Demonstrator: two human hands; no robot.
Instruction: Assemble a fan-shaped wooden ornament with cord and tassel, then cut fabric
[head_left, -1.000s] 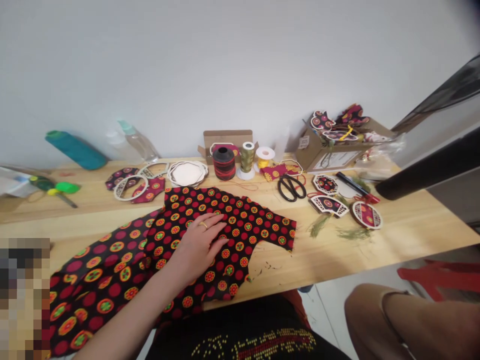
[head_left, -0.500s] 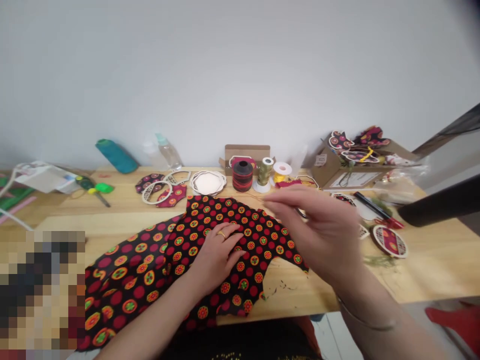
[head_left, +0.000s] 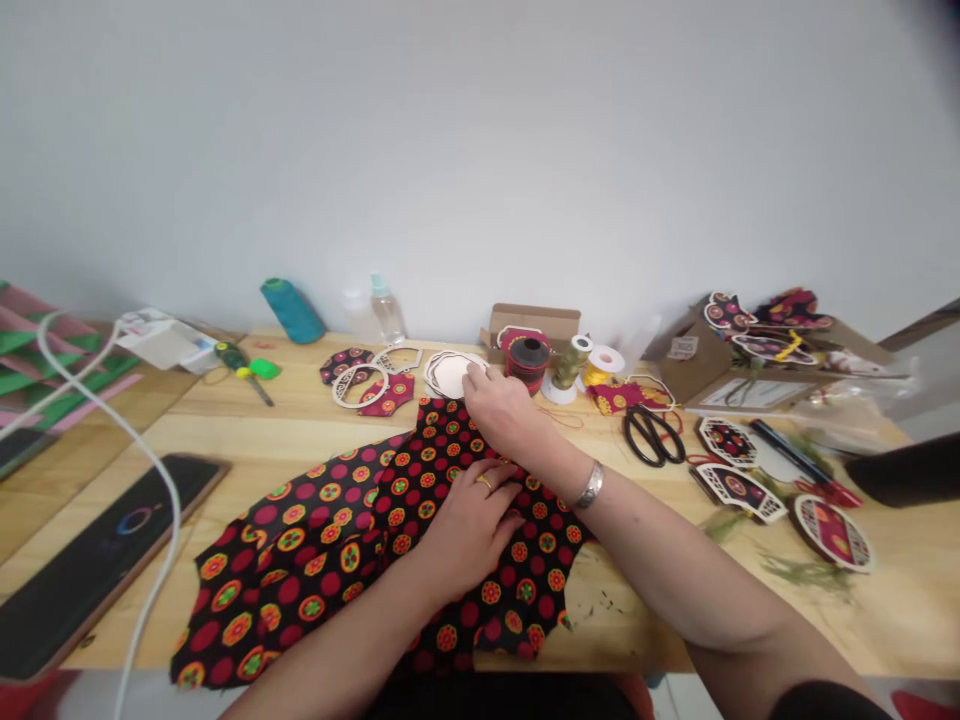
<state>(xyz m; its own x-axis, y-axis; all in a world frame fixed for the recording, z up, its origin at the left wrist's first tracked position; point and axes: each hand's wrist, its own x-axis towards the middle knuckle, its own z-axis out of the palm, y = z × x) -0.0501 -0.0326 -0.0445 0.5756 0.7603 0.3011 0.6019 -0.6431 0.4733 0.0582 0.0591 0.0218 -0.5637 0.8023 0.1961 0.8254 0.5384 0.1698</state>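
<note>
My left hand (head_left: 469, 525), a ring on one finger, lies flat on a black fabric piece with red and yellow dots (head_left: 465, 470) spread on the wooden table (head_left: 225, 440). A second, larger-patterned fabric (head_left: 292, 560) lies beside it to the left. My right hand (head_left: 501, 405), with a silver bracelet at the wrist, reaches across over the fabric's far edge; its fingertips touch a stack of white round wooden frames (head_left: 450, 372). I cannot tell whether the fingers have closed on a frame.
Behind the frames stand thread spools (head_left: 529, 362), a clear bottle (head_left: 387, 310) and a teal spool (head_left: 291, 310). Black scissors (head_left: 654, 435), patterned fan-shaped pieces (head_left: 739, 490) and a cardboard box (head_left: 750, 355) sit right. A phone (head_left: 97, 560) with a white cable lies left.
My right arm came into view and reached forward-left from above the fabric to the stack of white frames. The view has shifted left. My left hand stays on the fabric.
</note>
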